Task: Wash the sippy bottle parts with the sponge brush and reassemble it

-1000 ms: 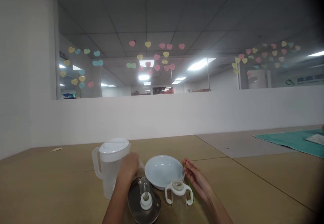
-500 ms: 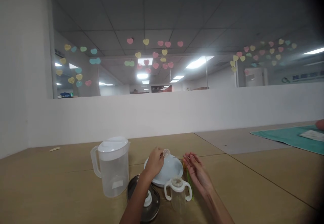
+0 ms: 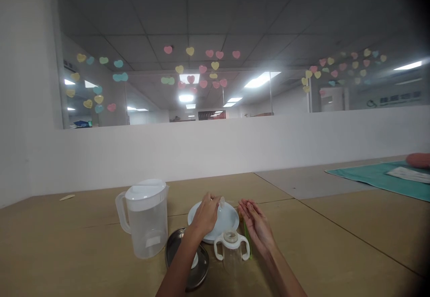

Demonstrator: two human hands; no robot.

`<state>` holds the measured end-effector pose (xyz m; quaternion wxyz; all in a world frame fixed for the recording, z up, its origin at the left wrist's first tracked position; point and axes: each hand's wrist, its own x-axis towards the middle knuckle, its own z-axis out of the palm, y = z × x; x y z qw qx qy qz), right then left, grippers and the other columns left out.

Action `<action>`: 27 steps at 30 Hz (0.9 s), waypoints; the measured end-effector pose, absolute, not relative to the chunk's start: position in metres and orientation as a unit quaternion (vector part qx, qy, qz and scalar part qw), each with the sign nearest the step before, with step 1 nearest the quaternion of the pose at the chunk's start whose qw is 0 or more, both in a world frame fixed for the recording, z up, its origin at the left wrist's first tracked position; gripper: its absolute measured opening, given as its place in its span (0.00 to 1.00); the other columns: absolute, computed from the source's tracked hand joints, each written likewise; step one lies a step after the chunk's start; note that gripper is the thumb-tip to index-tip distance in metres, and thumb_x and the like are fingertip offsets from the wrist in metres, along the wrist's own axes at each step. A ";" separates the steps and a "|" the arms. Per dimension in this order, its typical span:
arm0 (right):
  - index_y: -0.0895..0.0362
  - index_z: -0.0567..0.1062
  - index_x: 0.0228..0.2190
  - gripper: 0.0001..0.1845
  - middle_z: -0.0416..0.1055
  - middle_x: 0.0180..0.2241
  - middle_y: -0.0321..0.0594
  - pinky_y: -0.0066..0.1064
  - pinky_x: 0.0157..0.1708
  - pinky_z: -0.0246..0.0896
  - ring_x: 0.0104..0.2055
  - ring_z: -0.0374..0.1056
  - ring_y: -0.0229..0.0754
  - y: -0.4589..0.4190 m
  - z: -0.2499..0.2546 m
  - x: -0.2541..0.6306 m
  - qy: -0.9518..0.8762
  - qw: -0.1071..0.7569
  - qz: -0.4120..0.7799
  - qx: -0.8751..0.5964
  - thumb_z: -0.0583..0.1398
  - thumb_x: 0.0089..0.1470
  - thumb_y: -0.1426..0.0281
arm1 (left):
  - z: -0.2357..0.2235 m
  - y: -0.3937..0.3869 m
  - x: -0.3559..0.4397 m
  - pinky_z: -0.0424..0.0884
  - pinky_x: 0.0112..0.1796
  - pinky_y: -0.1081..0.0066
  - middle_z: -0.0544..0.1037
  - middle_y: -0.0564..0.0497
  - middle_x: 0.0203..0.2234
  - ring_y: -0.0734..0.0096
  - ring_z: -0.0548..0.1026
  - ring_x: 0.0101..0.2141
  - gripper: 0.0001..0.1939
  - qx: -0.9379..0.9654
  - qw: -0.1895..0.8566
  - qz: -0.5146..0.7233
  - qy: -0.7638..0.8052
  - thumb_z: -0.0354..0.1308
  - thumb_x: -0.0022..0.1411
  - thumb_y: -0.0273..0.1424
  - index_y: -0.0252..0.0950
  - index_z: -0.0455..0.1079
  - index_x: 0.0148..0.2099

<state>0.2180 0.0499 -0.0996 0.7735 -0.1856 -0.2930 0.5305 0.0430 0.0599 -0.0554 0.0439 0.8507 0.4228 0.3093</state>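
My left hand (image 3: 206,216) pinches a clear bottle teat (image 3: 222,201) above the white bowl (image 3: 231,220). To the right of the bowl is my right hand (image 3: 257,225), its fingertips drawn together; whatever they hold is too small to make out. A baby bottle (image 3: 231,252) with a white two-handled collar and an uncovered mouth stands in front of the bowl. Beneath my left forearm lies a metal kidney dish (image 3: 201,272), with a white bottle part (image 3: 195,261) mostly hidden in it. A thin green item (image 3: 247,238) shows beside my right hand.
A lidded clear plastic jug (image 3: 148,225) stands to the left, with liquid in it. On the far right lie a teal cloth (image 3: 376,178) and a white sheet (image 3: 408,174), with part of another person's hand (image 3: 418,160). A white wall (image 3: 201,149) borders the table.
My left hand has moved right from beside the jug to over the bowl, carrying the teat, which has since turned. My right hand stays near the bowl. The other person's hand has come further into view.
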 end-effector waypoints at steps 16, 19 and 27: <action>0.59 0.75 0.26 0.18 0.76 0.30 0.38 0.27 0.43 0.70 0.36 0.72 0.38 0.052 -0.106 0.216 -0.312 0.769 0.516 -0.211 0.72 0.28 0.68 | -0.047 0.062 0.041 0.63 0.44 0.70 0.75 0.48 0.38 0.69 0.69 0.41 0.13 0.807 0.092 0.416 0.409 0.48 0.62 0.30 0.36 0.69 0.46; 0.58 0.75 0.26 0.18 0.76 0.31 0.38 0.28 0.44 0.69 0.37 0.72 0.38 0.053 -0.108 0.217 -0.309 0.763 0.531 -0.201 0.72 0.29 0.68 | -0.048 0.064 0.041 0.64 0.42 0.70 0.76 0.49 0.36 0.68 0.71 0.38 0.10 0.806 0.101 0.418 0.407 0.50 0.61 0.31 0.36 0.71 0.40; 0.57 0.74 0.25 0.20 0.75 0.31 0.38 0.28 0.44 0.70 0.37 0.72 0.39 0.052 -0.104 0.217 -0.305 0.768 0.528 -0.196 0.73 0.26 0.67 | -0.050 0.064 0.040 0.65 0.41 0.69 0.79 0.50 0.36 0.67 0.72 0.36 0.12 0.801 0.091 0.431 0.407 0.52 0.61 0.34 0.39 0.74 0.42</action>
